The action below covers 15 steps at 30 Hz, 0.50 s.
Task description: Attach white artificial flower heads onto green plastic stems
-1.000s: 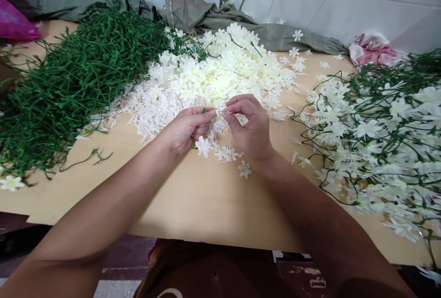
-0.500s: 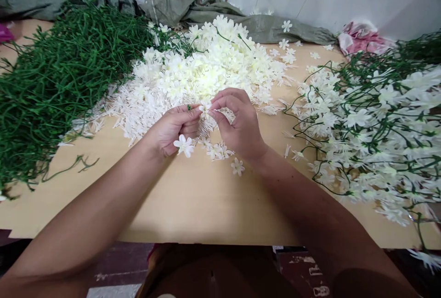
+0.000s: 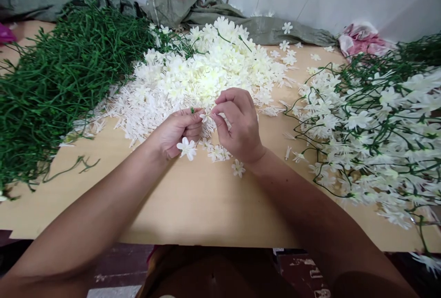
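Note:
My left hand (image 3: 177, 134) is closed, thumb against the curled fingers, on a green artificial flower stem whose tip (image 3: 192, 111) pokes out above the thumb. A white flower head (image 3: 187, 148) shows below that hand, seemingly on the same stem; the fingers hide the join. At the left thumb tip is a second white artificial flower (image 3: 206, 117), and my right hand (image 3: 241, 125) pinches at its centre between thumb and forefinger. Loose white flower heads (image 3: 217, 152) lie just under the hands. Behind them rises a big heap of white flower heads (image 3: 210, 68).
Green stems (image 3: 69, 68) are piled at the left. On the right lie white flowers on green stems (image 3: 365, 137), some over the table's front edge. A grey-green cloth (image 3: 268, 29) runs along the tiled wall, near a pink and white cloth (image 3: 365, 39).
Both hands have shifted slightly right. The right fingertips have drawn back a little, so more of the pinched flower shows. The lower flower moved with the left hand.

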Tool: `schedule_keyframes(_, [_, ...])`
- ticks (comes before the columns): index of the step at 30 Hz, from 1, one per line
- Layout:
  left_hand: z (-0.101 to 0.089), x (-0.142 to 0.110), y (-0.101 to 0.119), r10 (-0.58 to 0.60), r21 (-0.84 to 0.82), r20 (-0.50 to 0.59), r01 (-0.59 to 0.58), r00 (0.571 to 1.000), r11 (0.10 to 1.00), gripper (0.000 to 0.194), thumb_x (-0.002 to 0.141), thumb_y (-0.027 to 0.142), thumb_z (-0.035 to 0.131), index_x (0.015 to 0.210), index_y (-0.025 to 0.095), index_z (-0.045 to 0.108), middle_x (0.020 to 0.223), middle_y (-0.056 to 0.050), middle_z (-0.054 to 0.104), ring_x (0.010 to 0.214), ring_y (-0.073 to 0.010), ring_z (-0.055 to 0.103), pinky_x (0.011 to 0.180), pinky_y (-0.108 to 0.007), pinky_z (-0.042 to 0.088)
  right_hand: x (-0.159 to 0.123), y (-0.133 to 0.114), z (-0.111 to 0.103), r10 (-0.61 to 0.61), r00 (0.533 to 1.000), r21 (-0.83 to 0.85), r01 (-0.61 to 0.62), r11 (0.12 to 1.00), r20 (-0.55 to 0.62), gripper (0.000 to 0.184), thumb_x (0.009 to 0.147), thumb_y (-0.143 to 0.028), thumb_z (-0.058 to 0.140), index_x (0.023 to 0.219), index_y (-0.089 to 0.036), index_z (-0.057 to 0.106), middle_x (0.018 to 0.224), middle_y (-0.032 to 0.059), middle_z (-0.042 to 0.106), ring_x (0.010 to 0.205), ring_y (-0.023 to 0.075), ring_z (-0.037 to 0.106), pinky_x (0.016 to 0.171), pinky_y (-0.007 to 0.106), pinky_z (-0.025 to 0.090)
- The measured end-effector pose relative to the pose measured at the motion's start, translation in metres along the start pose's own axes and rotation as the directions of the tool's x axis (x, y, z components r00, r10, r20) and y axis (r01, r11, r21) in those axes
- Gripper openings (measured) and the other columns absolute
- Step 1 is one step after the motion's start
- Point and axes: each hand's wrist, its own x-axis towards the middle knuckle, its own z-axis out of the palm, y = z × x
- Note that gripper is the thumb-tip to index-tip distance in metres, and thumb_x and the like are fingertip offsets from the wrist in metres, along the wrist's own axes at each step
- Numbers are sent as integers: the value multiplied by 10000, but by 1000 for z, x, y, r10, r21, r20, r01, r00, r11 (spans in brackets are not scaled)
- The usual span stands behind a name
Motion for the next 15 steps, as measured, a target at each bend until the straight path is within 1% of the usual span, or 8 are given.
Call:
schedule_keyframes(3, [0, 0, -1, 17, -3, -2, -17, 1000, 1000, 231, 714, 82, 656, 607, 159, 467, 419, 100, 258, 329, -13, 207, 333, -143, 160, -1, 0, 1, -13, 1000, -24, 12, 1000, -3, 159, 928, -192, 420, 801, -218, 510, 934, 82, 539, 948, 224, 511, 863, 466, 464])
schedule_keyframes(6, [1, -1, -2, 5, 15, -21, -5, 1000, 1000, 236, 742, 106, 665, 622, 157, 468, 423, 106, 252, 331, -9, 196, 337, -142, 162, -2, 0, 1, 11, 1000, -24, -11, 1000, 3, 155, 930, -200, 415, 808, -220, 507, 934, 80, 535, 942, 225, 516, 855, 469, 470])
schedule_keyframes(9, [2, -1, -1, -5, 30, -33, 6, 999, 1000, 291, 768, 127, 669, 603, 160, 431, 427, 110, 242, 329, -4, 188, 338, -140, 159, -2, 0, 0, 31, 999, -5, -31, 1000, 20, 149, 932, -218, 419, 808, -219, 504, 928, 77, 540, 925, 221, 522, 845, 466, 475])
schedule_keyframes(12, [1, -1, -1, -5, 33, -21, 5, 1000, 999, 325, 781, 133, 662, 582, 162, 405, 429, 105, 247, 329, -4, 199, 334, -135, 171, -2, 1, 1, 39, 998, 5, -39, 999, 39, 149, 932, -227, 421, 804, -221, 497, 920, 74, 549, 909, 218, 528, 839, 460, 479])
schedule_keyframes(15, [-1, 0, -1, 4, 25, -1, -4, 1000, 1000, 299, 780, 118, 645, 581, 158, 426, 425, 99, 256, 329, -8, 211, 327, -129, 186, -2, 2, 1, 29, 999, 14, -30, 999, 46, 149, 935, -229, 419, 803, -222, 487, 904, 72, 557, 893, 212, 536, 825, 440, 487])
